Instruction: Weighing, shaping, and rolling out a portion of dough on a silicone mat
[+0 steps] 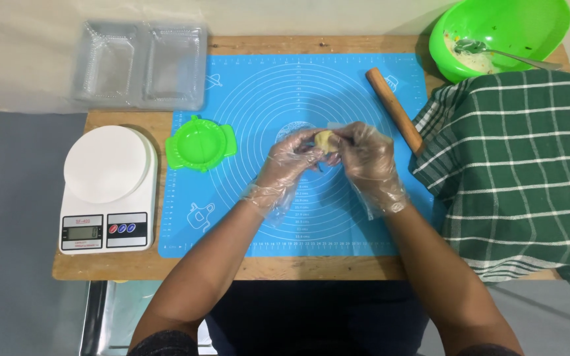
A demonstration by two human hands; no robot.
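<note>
Left hand: gloved, fingers pinched on the dough ball.
Right hand: gloved too — closed on the same ball from the other side.
Dough ball: small, pale, probably raised just above the blue mat.
Nearby: rolling pin at right, green press at left — both on the mat.

Left hand and right hand gloved, meeting fingertip to fingertip above the mat centre. Fingers curled inward, pinching. Forearms bare, converging from the mat's near edge.
</note>
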